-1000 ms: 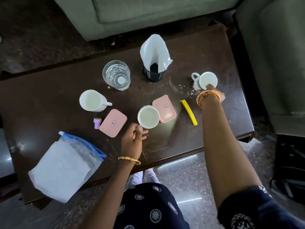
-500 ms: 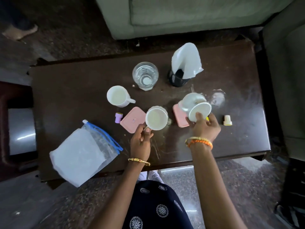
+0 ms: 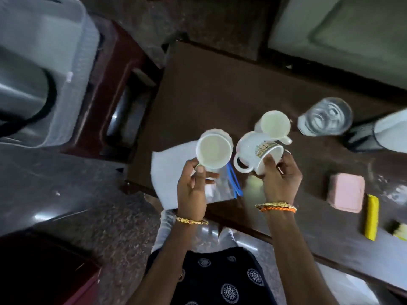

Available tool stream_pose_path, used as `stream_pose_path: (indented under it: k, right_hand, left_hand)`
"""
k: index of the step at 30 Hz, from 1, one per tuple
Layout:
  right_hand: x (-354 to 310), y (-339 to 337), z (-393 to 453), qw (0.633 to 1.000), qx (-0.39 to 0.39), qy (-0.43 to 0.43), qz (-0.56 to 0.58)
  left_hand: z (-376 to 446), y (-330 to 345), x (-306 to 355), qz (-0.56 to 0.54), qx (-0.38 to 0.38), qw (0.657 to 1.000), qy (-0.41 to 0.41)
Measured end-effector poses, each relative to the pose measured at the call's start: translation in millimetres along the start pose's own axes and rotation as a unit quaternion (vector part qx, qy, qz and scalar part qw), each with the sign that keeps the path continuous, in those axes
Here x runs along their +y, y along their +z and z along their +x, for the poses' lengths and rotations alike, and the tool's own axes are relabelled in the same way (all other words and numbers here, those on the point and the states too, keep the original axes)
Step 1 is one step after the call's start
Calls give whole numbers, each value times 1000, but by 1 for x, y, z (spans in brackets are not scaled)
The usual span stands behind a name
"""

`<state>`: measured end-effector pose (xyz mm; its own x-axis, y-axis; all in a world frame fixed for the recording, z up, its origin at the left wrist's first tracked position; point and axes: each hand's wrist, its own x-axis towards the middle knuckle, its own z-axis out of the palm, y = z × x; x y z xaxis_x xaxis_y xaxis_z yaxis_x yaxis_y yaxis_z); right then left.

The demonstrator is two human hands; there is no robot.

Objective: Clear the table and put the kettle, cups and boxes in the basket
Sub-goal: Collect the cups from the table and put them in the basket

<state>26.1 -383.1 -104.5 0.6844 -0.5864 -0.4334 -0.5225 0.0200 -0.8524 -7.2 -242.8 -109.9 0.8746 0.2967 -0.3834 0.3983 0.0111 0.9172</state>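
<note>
My left hand [image 3: 192,190] grips a white cup [image 3: 214,151] by its handle, lifted above the table's left end. My right hand [image 3: 280,175] holds a second white cup [image 3: 255,150], tilted on its side, with a printed motif on its wall. A third white cup [image 3: 275,125] stands on the dark table [image 3: 209,95] just behind them. One pink box [image 3: 345,194] lies on the table to the right. At far left a translucent plastic basket [image 3: 66,51] holds a steel kettle [image 3: 19,89] with a black handle.
A water glass [image 3: 326,116] and a black holder [image 3: 361,137] with a white napkin stand at the back right. A zip bag [image 3: 174,172] with blue seal lies under my hands. A yellow strip [image 3: 371,216] lies near the pink box. The basket rests on a dark red stool [image 3: 114,73].
Both hands have lifted their cups off the table and carried them left. My view has swung left, bringing the basket with the kettle into sight.
</note>
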Motion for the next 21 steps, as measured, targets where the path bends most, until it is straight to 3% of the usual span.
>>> stream_pose_path:
  k: [6,13,18,21]
  right_hand:
    - [-53,131,-26,995,-76,-63,-2]
    - [-130,278,-66,990,-97,-100,16]
    - [-173,351,-78,991,-79,-108,7]
    - [-181,377,-81,992,-76,-100,-3]
  left_hand:
    - [73,-92,42,-32,108,994,8]
    - [173,-181,128,-115,223,968,10]
    - [255,-204,172,-227,288,929,-53]
    - [302,-214,182,-326,323,879,-126]
